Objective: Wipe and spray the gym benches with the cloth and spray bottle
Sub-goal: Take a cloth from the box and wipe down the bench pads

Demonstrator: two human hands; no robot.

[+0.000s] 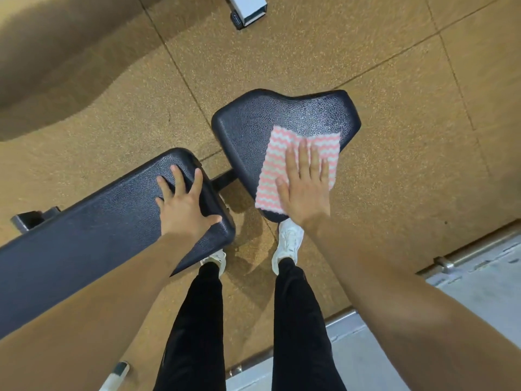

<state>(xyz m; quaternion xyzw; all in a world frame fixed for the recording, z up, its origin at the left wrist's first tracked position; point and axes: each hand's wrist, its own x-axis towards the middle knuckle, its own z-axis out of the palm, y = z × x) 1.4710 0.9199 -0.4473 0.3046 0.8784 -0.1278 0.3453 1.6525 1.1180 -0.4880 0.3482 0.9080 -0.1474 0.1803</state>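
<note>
A black padded gym bench stands below me in two parts: a long back pad (pixel 93 232) at the left and a wider seat pad (pixel 270 117) at the centre. A pink and white zigzag cloth (pixel 275 162) lies flat on the seat pad's near right part. My right hand (pixel 306 187) presses flat on the cloth with its fingers spread. My left hand (pixel 183 201) rests open on the end of the back pad, fingers apart, holding nothing. The seat pad looks wet and shiny beyond the cloth. No spray bottle is clearly in view.
My legs in black trousers and white shoes (pixel 287 241) stand just below the gap between the pads. The floor is brown speckled rubber tile (pixel 394 80). A white machine foot (pixel 248 9) is at the top. A metal threshold strip (pixel 465 252) and grey floor lie at the right.
</note>
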